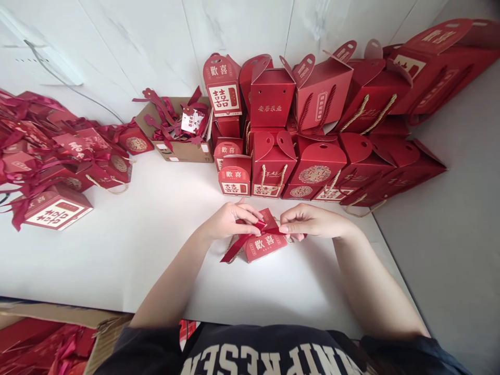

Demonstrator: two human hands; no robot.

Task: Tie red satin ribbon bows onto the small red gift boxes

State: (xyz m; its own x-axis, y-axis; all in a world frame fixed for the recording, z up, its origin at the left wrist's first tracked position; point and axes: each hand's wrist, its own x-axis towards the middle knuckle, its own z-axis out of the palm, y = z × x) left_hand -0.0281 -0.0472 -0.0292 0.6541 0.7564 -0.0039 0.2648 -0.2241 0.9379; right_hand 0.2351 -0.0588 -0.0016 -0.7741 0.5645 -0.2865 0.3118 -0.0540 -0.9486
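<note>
A small red gift box (264, 248) with gold characters lies on the white table, a dark red ribbon (237, 248) across its top and a twisted gold cord beside it. My left hand (235, 220) is at the upper left of the box, its fingers pinched on a loop of the ribbon. On the right side, my right hand (308, 221) pinches the ribbon between thumb and index finger. The ribbon crosses near the middle of the box, and one tail hangs toward the lower left.
Red gift boxes (273, 99) stand stacked along the back wall. A cardboard box (187, 152) of ribbons and tags sits left of them. Beribboned boxes (58, 205) are piled at the far left. Below the table's front edge, a carton (103, 338) holds more red items.
</note>
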